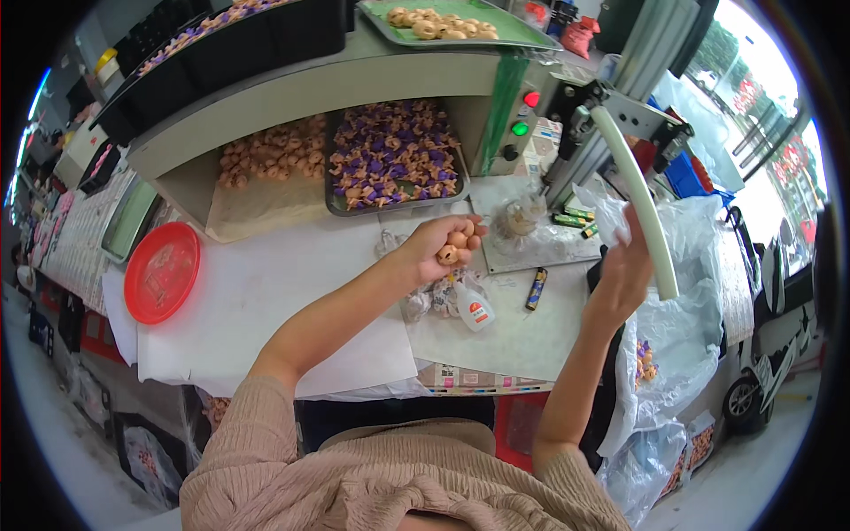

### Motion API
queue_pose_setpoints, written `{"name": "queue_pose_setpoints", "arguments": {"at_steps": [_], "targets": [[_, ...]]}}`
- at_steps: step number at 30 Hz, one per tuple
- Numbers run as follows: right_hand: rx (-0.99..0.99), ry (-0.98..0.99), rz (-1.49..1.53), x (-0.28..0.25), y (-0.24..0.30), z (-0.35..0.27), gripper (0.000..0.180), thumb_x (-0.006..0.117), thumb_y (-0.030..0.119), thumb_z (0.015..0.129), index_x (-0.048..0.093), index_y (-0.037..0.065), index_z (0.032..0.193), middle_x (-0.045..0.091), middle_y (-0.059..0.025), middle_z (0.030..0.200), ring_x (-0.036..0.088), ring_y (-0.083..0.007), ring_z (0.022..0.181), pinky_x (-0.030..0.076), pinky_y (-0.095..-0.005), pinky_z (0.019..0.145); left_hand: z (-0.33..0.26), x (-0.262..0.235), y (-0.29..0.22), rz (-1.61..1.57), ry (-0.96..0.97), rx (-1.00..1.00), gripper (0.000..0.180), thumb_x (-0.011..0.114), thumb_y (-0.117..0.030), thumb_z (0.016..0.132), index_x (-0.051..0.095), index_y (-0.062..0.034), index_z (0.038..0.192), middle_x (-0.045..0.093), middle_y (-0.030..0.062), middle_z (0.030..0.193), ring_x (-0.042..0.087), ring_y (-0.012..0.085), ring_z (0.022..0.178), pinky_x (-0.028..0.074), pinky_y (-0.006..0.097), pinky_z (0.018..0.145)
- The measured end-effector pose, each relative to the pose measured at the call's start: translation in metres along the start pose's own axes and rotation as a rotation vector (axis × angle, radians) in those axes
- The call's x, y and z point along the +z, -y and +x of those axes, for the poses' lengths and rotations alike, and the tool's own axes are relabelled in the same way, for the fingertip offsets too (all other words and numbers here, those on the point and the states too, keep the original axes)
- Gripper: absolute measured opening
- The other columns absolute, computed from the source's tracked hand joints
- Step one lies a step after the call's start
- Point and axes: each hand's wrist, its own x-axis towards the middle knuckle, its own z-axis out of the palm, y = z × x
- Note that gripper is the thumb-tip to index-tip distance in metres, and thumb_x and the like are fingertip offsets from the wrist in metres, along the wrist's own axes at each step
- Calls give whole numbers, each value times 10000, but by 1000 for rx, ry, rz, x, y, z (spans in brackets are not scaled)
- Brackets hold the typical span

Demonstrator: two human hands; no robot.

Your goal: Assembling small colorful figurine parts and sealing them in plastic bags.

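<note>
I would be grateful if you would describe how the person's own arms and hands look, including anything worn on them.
Both sleeves are beige, ribbed knit, the left sleeve and right sleeve ending near the elbows. The forearms are bare. The left hand and right hand are ungloved, with no watch or bracelet visible.

2 forearms [347, 303] extended, left fingers [481, 230] curled

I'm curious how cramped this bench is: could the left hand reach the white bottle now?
Probably yes: the bottle is close to the left hand with nothing over it, though that hand holds round beige pieces.
</note>
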Motion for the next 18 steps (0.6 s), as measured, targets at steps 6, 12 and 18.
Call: {"name": "queue_pose_setpoints", "arguments": {"at_steps": [6, 12, 18], "targets": [[162, 556, -354, 28, 6, -133, 366, 694, 60, 780, 602, 5, 1130, 610, -154, 1111, 553, -317, 1030, 428, -416, 894, -75, -54, -2, -288, 88, 32, 313, 512, -95, 931, 480, -20, 1233, 542, 128, 1142, 586, 133, 811, 469, 188, 494], [376, 655, -470, 54, 11, -171, 433, 721, 111, 751, 573, -17, 1136, 567, -183, 1040, 534, -348, 965, 418, -412, 888, -136, -77, 13, -544, -46, 150, 333, 543, -49, 905, 508, -48, 1236, 558, 105, 1112, 600, 158, 877, 527, 215, 560], [346, 591, -390, 54, 12, -189, 422, 718, 122, 775, 561, -26, 1138, 589, -133, 969, 598, -254, 886, 479, -343, 770, -161, -130, 45, -620, 112, 132, 309, 581, -94, 912, 535, -87, 1217, 561, 105, 1101, 606, 178, 946, 565, 216, 621]]}}
